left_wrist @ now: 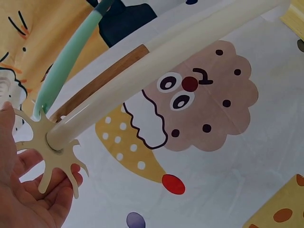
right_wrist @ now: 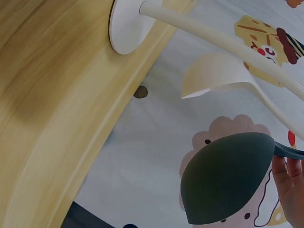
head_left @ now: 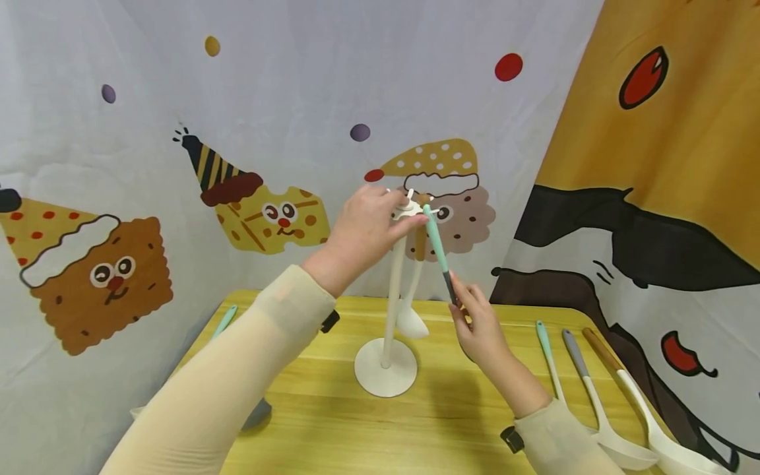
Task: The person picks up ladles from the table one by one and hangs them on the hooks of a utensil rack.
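A white utensil stand [head_left: 392, 297] rises from the table, with a ring of hooks [left_wrist: 43, 135] at its top. My left hand [head_left: 365, 224] grips that hook ring at its edge, thumb and fingers around it. My right hand [head_left: 482, 330] holds a ladle by its dark neck; the mint-green handle [head_left: 436, 239] reaches up to one of the hooks. In the left wrist view the handle's end meets a hook tip; whether it hangs there I cannot tell. The ladle's dark grey bowl [right_wrist: 228, 178] points downward. Beside the pole hangs a white ladle [head_left: 411, 321] with a wooden handle.
On the wooden table's [head_left: 332, 409] right side lie a mint-handled utensil [head_left: 545, 340], a grey-handled one [head_left: 574, 353] and a wooden-handled one [head_left: 602, 349]. Partly behind my left sleeve are a mint handle [head_left: 225, 320] and a grey utensil head [head_left: 258, 415]. A printed curtain [head_left: 285, 86] hangs behind.
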`<state>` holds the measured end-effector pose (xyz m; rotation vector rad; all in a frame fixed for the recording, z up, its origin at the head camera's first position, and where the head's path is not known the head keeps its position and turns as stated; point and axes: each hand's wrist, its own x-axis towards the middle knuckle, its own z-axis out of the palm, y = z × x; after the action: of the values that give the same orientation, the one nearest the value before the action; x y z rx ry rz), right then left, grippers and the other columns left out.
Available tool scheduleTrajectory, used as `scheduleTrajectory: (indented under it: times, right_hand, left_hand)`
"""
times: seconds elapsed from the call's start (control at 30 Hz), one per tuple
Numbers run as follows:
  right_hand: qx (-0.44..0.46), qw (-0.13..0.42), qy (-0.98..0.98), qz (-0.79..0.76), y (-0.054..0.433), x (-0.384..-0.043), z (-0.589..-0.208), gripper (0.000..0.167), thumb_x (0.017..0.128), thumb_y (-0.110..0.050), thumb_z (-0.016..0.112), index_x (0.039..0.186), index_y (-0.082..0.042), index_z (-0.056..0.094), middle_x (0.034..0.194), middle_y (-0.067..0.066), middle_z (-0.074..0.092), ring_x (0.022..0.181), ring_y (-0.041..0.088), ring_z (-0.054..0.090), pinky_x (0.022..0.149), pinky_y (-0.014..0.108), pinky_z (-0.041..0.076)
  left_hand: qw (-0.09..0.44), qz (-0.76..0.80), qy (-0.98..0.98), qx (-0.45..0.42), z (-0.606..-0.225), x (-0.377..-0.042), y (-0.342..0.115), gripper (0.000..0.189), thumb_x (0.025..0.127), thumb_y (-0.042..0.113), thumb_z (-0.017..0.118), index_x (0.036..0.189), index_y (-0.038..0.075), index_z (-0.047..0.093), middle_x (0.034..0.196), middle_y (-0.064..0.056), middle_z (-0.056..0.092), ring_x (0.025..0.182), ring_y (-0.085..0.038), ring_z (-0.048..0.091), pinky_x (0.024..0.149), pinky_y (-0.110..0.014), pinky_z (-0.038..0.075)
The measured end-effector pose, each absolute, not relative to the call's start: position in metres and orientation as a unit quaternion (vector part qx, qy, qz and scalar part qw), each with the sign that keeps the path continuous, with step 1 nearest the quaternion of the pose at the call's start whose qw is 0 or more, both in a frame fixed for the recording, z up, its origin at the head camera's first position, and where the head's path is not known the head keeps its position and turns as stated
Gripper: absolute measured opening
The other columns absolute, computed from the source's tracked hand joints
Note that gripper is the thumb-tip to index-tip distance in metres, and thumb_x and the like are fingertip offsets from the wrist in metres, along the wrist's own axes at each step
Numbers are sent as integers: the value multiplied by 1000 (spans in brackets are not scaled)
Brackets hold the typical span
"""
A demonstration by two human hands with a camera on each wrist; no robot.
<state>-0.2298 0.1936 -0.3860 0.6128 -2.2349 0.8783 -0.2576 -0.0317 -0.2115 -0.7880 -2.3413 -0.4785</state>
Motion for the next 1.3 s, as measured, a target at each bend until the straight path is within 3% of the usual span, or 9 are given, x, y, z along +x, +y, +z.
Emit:
scheduleTrajectory:
  times: [0.13,0.4,0.87,1.13,1.3]
  right_hand:
    - [238,329,-846,345,189,-231,-387,71,85,10,61,145,-21,40,100,8,55,77,10,51,57,20,50]
    - [253,324,-833,372,179,-233,-391,70,84,13,61,145,-15,41,101,10,55,82,10,50,66,22,53]
    - [245,317,-817,415,172,-232,-400,68,84,9,63,144,-14,41,104,12,55,84,14,54,63,20,55]
    - [248,282,-824,424,172,-229,-398,71,86,4,63,147,-19,36,106,9,54,89,15,56,67,21,56]
    - [257,262,-825,429,171,-229,-400,72,84,6,65,147,-14,36,107,10,54,90,20,59,67,25,57]
  left_hand:
    - [303,-181,-889,-292,-212,-258,-32,44,87,53,58,102,12,67,88,-1,63,87,-18,52,77,-30,48]
    - [304,-179,-889,-293,-212,-257,-32,44,88,53,56,101,13,67,88,-1,63,87,-18,52,78,-30,48]
    - [306,-172,-891,-287,-214,-257,-29,46,89,53,56,106,12,66,97,-3,65,96,-19,56,84,-32,50]
    - [307,-170,-890,-291,-214,-256,-29,46,89,53,56,107,11,66,98,-3,65,97,-19,56,86,-32,50]
    - [307,-165,-891,-291,-214,-257,-28,47,90,53,55,108,11,66,99,-4,65,98,-19,56,86,-32,50]
